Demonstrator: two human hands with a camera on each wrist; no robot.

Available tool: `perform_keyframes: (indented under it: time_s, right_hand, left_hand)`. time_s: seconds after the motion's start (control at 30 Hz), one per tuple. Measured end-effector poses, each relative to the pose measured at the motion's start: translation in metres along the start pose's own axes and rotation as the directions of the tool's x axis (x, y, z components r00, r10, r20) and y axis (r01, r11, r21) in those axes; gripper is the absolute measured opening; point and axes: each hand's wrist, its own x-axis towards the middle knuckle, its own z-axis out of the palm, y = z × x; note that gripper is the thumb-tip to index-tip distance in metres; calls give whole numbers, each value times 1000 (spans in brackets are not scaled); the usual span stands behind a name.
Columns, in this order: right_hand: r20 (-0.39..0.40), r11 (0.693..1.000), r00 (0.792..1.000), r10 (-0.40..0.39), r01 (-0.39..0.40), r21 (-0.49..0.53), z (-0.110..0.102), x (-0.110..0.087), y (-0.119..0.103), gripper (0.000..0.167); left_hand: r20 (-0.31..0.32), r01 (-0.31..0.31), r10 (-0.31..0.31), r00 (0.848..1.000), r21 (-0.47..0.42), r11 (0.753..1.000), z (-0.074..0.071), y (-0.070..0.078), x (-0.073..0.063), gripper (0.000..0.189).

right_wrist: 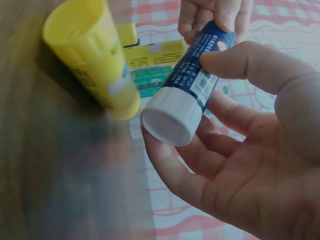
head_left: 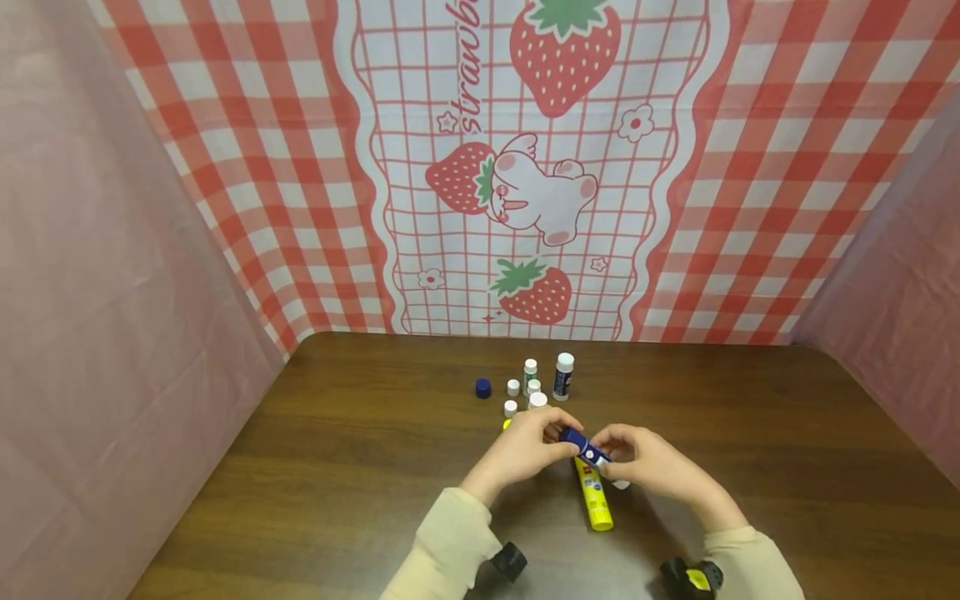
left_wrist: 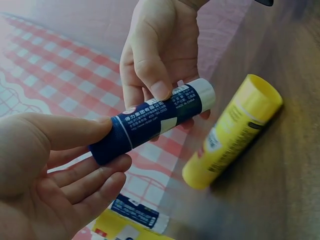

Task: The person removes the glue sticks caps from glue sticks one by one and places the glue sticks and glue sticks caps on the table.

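Over the counter (head_left: 337,475), left hand (head_left: 523,454) and right hand (head_left: 651,462) share a blue tube (left_wrist: 162,122)

The left pinches the blue end (left_wrist: 111,141), the right the body near the white end (left_wrist: 206,95); its long axis runs hand to hand, neither nearer.

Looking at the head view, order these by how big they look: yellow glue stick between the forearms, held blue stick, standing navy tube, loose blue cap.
1. Yellow glue stick
2. Held blue stick and standing navy tube: unsure; the held one is partly hidden
3. Loose blue cap
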Motion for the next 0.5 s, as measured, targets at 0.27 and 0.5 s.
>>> perform_keyframes:
  time_s: [0.27,0.5]
  right_hand:
    - [-13,999,1000,13,-14,-47,-3,7,-19,30]
    - [-95,994,995,13,-23,-110,0,22,-38,31]
  left_hand:
    - [-45,-25,24,999,-28,999,-16,0,-2,23]
    - [-96,10,-21,995,-114,993,-32,-4,-7,24]
